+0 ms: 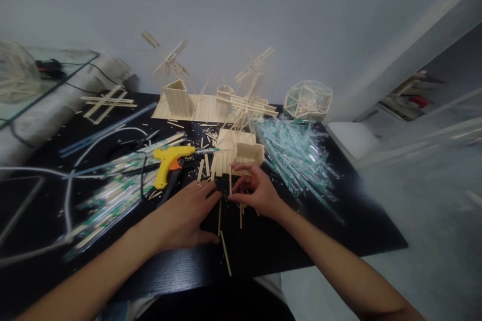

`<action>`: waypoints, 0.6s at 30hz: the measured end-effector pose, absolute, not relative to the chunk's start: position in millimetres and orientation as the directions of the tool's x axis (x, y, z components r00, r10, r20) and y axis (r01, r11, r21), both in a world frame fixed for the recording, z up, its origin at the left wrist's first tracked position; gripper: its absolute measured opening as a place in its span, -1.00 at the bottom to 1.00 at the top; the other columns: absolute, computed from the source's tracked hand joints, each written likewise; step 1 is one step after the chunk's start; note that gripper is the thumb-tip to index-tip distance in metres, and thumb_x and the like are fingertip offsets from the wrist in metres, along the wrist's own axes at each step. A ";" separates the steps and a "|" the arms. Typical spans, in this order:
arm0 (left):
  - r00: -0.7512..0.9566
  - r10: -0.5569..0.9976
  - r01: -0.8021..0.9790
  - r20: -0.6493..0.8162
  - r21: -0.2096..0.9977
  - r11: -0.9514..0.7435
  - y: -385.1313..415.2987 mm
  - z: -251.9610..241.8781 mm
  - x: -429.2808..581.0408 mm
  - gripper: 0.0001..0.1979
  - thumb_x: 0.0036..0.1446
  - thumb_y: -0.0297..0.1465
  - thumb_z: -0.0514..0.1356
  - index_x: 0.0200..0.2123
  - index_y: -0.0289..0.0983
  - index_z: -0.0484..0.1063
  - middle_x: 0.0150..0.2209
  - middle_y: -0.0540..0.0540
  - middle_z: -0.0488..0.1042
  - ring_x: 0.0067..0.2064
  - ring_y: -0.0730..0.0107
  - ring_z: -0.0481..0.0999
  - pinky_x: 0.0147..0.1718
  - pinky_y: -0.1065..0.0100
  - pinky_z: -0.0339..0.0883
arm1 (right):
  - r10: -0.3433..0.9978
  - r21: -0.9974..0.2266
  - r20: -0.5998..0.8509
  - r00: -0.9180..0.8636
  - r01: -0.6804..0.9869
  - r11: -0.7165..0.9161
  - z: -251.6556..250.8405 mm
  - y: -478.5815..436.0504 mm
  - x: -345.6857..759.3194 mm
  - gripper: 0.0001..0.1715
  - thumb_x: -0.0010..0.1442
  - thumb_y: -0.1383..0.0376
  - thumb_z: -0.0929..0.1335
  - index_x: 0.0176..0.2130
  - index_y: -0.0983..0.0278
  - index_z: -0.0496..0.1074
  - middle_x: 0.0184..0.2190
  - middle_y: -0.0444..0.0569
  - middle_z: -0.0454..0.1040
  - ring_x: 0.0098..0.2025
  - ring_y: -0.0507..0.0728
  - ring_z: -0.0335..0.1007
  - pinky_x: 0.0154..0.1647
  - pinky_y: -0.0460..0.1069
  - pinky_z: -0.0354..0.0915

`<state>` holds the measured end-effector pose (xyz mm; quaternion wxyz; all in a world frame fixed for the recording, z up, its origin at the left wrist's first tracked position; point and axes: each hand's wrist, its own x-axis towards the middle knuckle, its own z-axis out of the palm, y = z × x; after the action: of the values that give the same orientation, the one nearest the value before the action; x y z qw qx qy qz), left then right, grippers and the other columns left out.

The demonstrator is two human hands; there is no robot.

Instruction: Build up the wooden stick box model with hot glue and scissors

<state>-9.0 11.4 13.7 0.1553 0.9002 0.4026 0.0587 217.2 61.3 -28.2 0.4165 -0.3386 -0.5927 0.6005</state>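
At lower centre of the frame, the right hand (259, 193) pinches a thin stick (230, 184) just below the stick box (250, 153), while the left hand (188, 213) lies flat on the tabletop (339, 230), its fingers released. This looks like lining the stick up, and placing it calls for a light, steady pinch.

Single view from the person's head, facing forward and down over a black table (320, 241), close: left hand (184, 213) and right hand (256, 193) sit centre, pale wall (263, 10) at the far side.
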 end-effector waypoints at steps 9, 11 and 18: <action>0.643 0.760 0.682 0.090 0.384 -0.623 16.9 12.5 -14.6 -0.42 0.11 -0.14 0.36 0.14 -0.26 0.38 0.03 -0.24 0.44 0.02 -0.02 0.47 0.04 0.01 0.37 | 0.900 -0.994 0.083 -0.427 -0.103 0.042 -25.6 59.4 218.9 -0.25 -0.19 0.35 0.68 -0.06 0.16 0.38 0.24 0.04 0.34 -0.34 -0.04 0.52 -0.35 -0.09 0.42; 0.554 0.810 0.706 0.193 0.406 -0.580 21.4 10.4 -17.9 -0.35 0.15 -0.13 0.34 0.24 -0.23 0.29 0.10 -0.25 0.41 0.07 -0.01 0.46 0.07 0.02 0.38 | 0.898 -0.993 0.088 -0.431 -0.109 0.045 -25.3 59.0 218.4 -0.25 -0.18 0.36 0.67 -0.05 0.17 0.38 0.24 0.05 0.34 -0.34 -0.04 0.53 -0.35 -0.10 0.42; 0.412 0.853 0.617 0.320 0.591 -0.520 25.6 1.4 -13.2 -0.29 0.18 -0.13 0.35 0.32 -0.13 0.20 0.12 -0.18 0.36 0.15 0.10 0.43 0.12 0.07 0.40 | 0.865 -0.988 0.086 -0.494 -0.152 0.012 -23.0 51.0 212.5 -0.29 -0.11 0.37 0.64 -0.02 0.16 0.36 0.20 0.04 0.35 -0.30 -0.01 0.52 -0.36 -0.09 0.42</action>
<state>-13.2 25.6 1.4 0.1951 0.8173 0.4496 0.3030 212.5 51.0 -23.0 0.4008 -0.3035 -0.5876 0.6340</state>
